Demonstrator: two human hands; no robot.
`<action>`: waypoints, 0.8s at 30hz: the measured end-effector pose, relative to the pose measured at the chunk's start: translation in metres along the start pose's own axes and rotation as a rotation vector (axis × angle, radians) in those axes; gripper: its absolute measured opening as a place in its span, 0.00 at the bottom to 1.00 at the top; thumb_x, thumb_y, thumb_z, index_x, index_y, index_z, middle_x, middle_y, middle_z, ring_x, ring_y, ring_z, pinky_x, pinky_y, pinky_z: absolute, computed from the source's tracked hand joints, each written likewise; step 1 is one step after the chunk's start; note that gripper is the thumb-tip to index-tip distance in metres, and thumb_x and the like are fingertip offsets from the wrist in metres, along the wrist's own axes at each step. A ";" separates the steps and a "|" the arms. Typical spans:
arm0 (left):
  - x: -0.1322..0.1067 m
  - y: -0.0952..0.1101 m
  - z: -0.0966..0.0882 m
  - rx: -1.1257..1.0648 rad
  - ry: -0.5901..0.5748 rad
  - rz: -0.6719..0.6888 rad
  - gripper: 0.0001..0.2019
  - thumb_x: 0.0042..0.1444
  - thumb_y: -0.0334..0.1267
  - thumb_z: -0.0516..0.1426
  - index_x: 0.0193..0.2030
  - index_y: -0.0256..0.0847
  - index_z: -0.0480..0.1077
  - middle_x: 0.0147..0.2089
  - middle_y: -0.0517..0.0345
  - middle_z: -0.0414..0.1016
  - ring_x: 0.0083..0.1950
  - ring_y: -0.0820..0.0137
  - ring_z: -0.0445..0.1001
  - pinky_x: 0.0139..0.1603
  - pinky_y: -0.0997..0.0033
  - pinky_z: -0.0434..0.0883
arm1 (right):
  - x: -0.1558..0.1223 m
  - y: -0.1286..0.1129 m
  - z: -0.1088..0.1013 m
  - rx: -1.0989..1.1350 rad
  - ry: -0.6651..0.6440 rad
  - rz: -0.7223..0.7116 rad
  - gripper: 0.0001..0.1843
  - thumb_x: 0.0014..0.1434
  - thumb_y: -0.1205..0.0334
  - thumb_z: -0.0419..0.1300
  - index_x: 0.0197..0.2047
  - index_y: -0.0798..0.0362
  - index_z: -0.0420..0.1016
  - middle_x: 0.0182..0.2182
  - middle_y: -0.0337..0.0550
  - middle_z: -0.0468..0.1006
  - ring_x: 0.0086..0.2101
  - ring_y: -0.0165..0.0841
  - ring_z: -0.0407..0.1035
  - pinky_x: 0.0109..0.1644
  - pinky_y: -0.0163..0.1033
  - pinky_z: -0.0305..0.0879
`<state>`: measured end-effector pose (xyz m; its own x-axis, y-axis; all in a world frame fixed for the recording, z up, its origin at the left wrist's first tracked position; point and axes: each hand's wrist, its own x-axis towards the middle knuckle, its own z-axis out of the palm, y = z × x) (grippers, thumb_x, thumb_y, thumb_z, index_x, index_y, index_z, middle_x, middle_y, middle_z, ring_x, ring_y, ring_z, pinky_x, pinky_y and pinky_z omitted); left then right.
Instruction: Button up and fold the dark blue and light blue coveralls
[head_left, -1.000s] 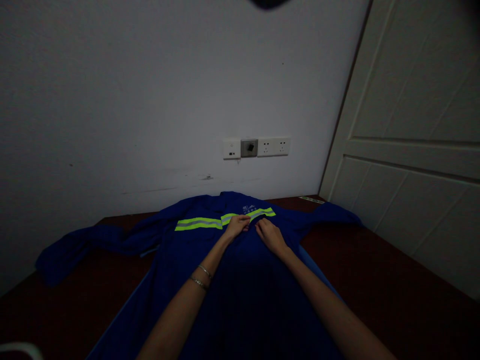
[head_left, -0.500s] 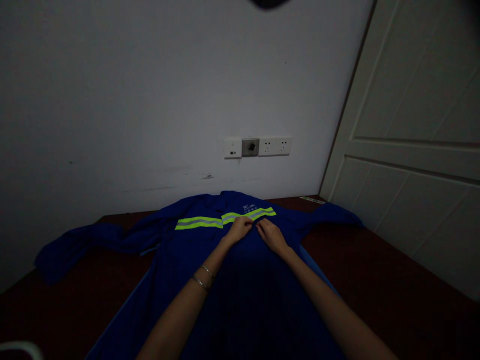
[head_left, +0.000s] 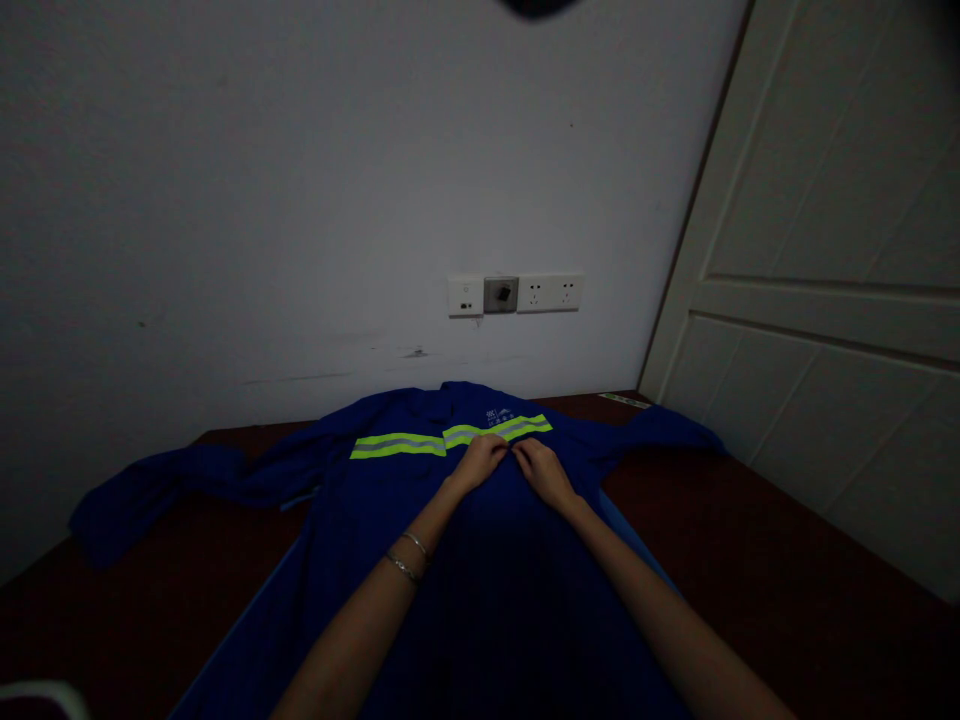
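Note:
A blue work jacket [head_left: 390, 500] with a yellow and grey reflective stripe [head_left: 397, 445] lies spread flat on a dark brown table [head_left: 750, 540], collar toward the wall, sleeves stretched to both sides. My left hand [head_left: 478, 460] and my right hand [head_left: 541, 468] meet at the jacket's front opening just below the stripe. Both have their fingers curled and pinched on the cloth there. What sits between the fingertips is too small and dark to make out. Two thin bracelets circle my left wrist [head_left: 409, 556].
A white wall with a row of sockets and a switch [head_left: 514, 294] rises behind the table. A white panelled door [head_left: 832, 300] stands at the right. A pale rounded edge [head_left: 37, 695] shows at the bottom left corner. The room is dim.
My two hands have drawn slightly closer together at the jacket's front. The jacket itself has not shifted.

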<state>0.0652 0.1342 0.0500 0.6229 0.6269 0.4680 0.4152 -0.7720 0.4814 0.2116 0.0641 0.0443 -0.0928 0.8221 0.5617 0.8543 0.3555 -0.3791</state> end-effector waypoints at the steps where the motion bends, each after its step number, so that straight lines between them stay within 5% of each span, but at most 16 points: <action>1: 0.000 0.000 0.000 -0.002 0.002 -0.003 0.09 0.53 0.30 0.52 0.37 0.36 0.73 0.37 0.54 0.75 0.39 0.69 0.71 0.41 0.72 0.65 | 0.000 0.001 0.001 0.015 0.007 -0.001 0.12 0.60 0.65 0.47 0.37 0.55 0.71 0.35 0.46 0.73 0.37 0.32 0.68 0.43 0.35 0.62; 6: 0.000 0.003 0.001 0.019 0.012 0.062 0.09 0.53 0.28 0.52 0.37 0.34 0.73 0.36 0.53 0.74 0.39 0.69 0.70 0.42 0.71 0.65 | 0.002 -0.001 0.002 0.107 0.061 0.048 0.12 0.58 0.66 0.48 0.35 0.56 0.73 0.34 0.47 0.75 0.36 0.33 0.69 0.42 0.36 0.62; 15: -0.001 0.007 0.002 0.015 0.044 0.092 0.08 0.53 0.27 0.51 0.34 0.34 0.72 0.34 0.53 0.71 0.37 0.70 0.68 0.42 0.71 0.65 | 0.005 -0.013 -0.002 0.379 0.102 0.377 0.15 0.49 0.53 0.56 0.29 0.57 0.77 0.26 0.45 0.78 0.28 0.35 0.71 0.31 0.34 0.62; 24: -0.001 0.007 0.002 0.051 0.050 0.069 0.08 0.53 0.28 0.53 0.36 0.35 0.72 0.35 0.52 0.72 0.38 0.70 0.69 0.43 0.70 0.65 | 0.008 0.002 0.008 0.525 0.088 0.508 0.10 0.45 0.60 0.55 0.24 0.57 0.75 0.22 0.43 0.77 0.25 0.33 0.70 0.28 0.32 0.61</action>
<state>0.0683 0.1275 0.0516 0.6177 0.5753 0.5362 0.4059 -0.8172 0.4092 0.2084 0.0750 0.0419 0.3095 0.9114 0.2713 0.4218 0.1241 -0.8981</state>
